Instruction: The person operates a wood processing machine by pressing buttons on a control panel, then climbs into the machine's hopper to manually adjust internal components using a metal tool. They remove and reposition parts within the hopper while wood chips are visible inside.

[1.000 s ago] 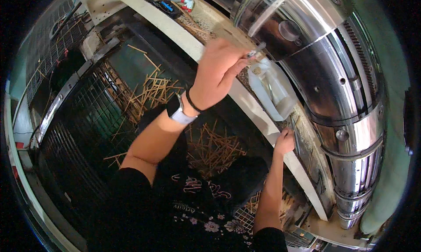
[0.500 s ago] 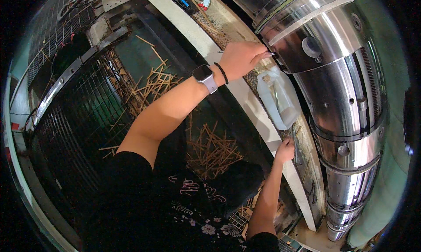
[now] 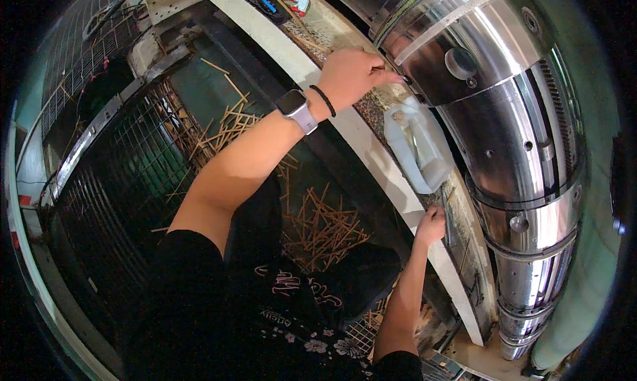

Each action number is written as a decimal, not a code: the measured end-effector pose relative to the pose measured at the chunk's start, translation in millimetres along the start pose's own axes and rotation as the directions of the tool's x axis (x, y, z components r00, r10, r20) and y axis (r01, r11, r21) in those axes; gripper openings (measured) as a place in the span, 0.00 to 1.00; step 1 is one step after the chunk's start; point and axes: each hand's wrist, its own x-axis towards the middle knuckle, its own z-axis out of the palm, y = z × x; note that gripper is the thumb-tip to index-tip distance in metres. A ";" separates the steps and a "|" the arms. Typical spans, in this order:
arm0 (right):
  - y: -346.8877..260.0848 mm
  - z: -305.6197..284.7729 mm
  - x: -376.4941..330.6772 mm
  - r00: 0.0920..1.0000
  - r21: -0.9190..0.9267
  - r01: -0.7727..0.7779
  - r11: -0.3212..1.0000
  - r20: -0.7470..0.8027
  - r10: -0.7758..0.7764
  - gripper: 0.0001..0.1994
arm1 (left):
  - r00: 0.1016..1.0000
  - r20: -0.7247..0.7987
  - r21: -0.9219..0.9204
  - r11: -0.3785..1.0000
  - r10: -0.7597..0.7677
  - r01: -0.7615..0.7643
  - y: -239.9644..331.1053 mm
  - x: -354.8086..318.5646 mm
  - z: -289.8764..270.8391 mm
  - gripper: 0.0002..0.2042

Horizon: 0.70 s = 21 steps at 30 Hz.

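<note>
My left hand (image 3: 353, 76), with a watch and a black band at its wrist, reaches to the steel cylinder (image 3: 478, 125). Its thumb and forefinger pinch a small black piece (image 3: 407, 79) at the cylinder's near edge; most of that piece is hidden. Lower right, my right hand (image 3: 431, 226) is closed at the pale ledge, its fingertips hidden. A thin grey strip (image 3: 448, 222) lies beside these fingers; whether they grip it I cannot tell. Between the hands, a cut-open translucent plastic container (image 3: 418, 149) lies on the ledge.
A pale curved rail (image 3: 375, 158) runs between me and the cylinder. Thin brown sticks (image 3: 325, 231) lie heaped below, left of the rail. Farther up the ledge are a spray bottle (image 3: 297, 1) with a red-and-white head and a black-and-blue object (image 3: 269, 4). Wire grating (image 3: 133, 182) spans the left.
My view has shifted slightly, and my left hand appears a little farther left in it, still pinching at the cylinder's edge. The right hand stays at the same spot.
</note>
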 end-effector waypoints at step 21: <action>-13.8 -8.2 -3.1 0.991 0.017 0.046 0.999 -0.127 -0.044 0.14 | 0.962 0.156 0.272 0.926 0.225 -0.261 -27.8 9.1 -16.3 0.24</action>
